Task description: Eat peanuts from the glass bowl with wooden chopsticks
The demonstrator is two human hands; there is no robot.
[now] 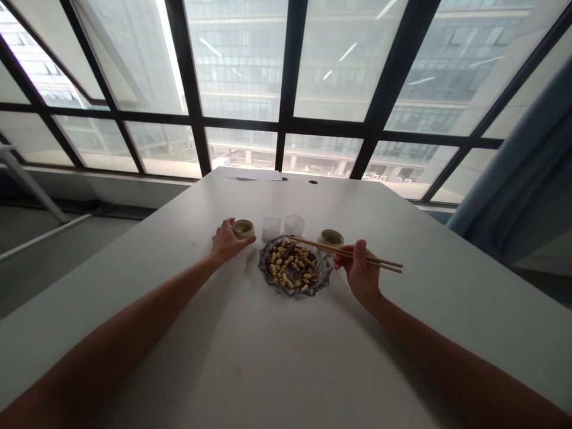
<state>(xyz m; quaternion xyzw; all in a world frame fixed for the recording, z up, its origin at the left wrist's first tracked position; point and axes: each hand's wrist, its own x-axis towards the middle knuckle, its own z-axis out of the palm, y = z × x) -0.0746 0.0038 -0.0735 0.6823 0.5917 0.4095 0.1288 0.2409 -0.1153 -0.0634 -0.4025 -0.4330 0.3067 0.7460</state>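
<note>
My left hand (226,241) is wrapped round the side of a small greenish cup (243,229) on the table. In my right hand (358,268) I grip a pair of wooden chopsticks (348,252), their tips reaching left over the far rim of a scalloped glass dish (325,280). Peanuts in the shell (286,277) and dark sunflower seeds (308,254) fill this dish. Just beyond the chopsticks stands a second small cup (331,237), partly hidden by them. I cannot make out whether the tips hold a seed.
Two clear plastic cups (271,229) stand side by side behind the dish. White paper (250,174) lies at the far edge of the white table (277,357), near two cable holes. Large windows (330,59) rise beyond, and a blue curtain (513,173) hangs at the right.
</note>
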